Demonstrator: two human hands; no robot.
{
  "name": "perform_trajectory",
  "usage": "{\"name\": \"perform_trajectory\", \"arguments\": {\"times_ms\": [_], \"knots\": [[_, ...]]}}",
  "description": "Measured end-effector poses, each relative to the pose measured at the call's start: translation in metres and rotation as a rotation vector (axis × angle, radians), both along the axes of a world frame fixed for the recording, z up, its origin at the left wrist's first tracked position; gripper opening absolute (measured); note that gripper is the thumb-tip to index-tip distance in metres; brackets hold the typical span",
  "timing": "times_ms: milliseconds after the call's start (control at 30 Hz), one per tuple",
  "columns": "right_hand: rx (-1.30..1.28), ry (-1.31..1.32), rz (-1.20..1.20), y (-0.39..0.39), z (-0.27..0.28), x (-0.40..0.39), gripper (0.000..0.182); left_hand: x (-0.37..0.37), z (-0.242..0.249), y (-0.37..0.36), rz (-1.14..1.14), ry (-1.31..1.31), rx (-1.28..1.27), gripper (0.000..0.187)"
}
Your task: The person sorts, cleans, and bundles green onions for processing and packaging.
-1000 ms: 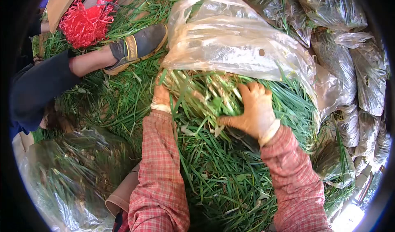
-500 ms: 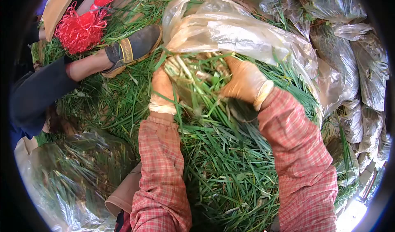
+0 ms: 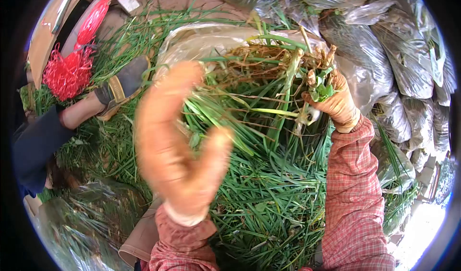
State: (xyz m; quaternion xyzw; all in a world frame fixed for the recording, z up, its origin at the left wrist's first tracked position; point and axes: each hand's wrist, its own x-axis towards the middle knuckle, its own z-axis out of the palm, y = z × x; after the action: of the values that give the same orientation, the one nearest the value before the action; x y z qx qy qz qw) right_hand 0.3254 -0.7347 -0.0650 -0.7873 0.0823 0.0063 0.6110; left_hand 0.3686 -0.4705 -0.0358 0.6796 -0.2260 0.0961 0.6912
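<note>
My left hand (image 3: 180, 151), in an orange glove and smeared by motion, is raised with thumb and fingers apart and nothing between them. My gloved right hand (image 3: 340, 105) grips a small clump of plant stalks (image 3: 318, 76) with brown ends and a few green leaves. Beside and below it lies a heap of long green leafy stalks (image 3: 269, 107) with dry brown strands on top. Behind the heap a clear plastic bag (image 3: 185, 40) is spread, partly hidden by the stalks and my left hand.
Several filled plastic bags (image 3: 379, 50) are piled at the right. Another filled bag (image 3: 91, 223) sits at lower left. A person's shoe (image 3: 122, 86) rests on the grass-like leaves at left, near a bundle of red plastic strips (image 3: 69, 74). Loose green leaves (image 3: 269, 218) cover the ground.
My left hand has left the stalks and come up toward the camera, opening. My right hand has moved right with a clump of stalks. The bag's mouth now lies lower behind the heap.
</note>
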Motion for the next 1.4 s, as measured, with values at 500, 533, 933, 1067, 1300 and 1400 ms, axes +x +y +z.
{"name": "perform_trajectory", "arguments": {"times_ms": [500, 533, 933, 1067, 1300, 1400], "knots": [[-0.726, -0.225, 0.081, -0.074, 0.009, -0.069, 0.072, -0.014, -0.015, -0.087, -0.348, 0.013, 0.435, 0.09], [-0.574, -0.144, 0.07, -0.065, 0.016, -0.065, 0.07, -0.023, -0.015, -0.099, -0.383, 0.043, 0.41, 0.094], [0.355, 0.179, -0.059, -0.026, 0.042, -0.06, 0.07, -0.043, -0.033, -0.159, -0.514, 0.048, 0.638, 0.065], [0.613, -0.018, -0.099, -0.027, 0.015, -0.078, 0.042, -0.033, -0.039, -0.139, -0.716, -0.096, 0.541, 0.073], [1.126, -0.028, -0.072, -0.037, 0.049, -0.129, 0.058, 0.009, -0.148, -0.103, -0.22, -0.123, 1.171, 0.048], [0.456, -0.156, -0.25, -0.054, 0.112, -0.159, 0.047, 0.002, -0.171, -0.077, -0.162, -0.282, 1.236, 0.043]]}}
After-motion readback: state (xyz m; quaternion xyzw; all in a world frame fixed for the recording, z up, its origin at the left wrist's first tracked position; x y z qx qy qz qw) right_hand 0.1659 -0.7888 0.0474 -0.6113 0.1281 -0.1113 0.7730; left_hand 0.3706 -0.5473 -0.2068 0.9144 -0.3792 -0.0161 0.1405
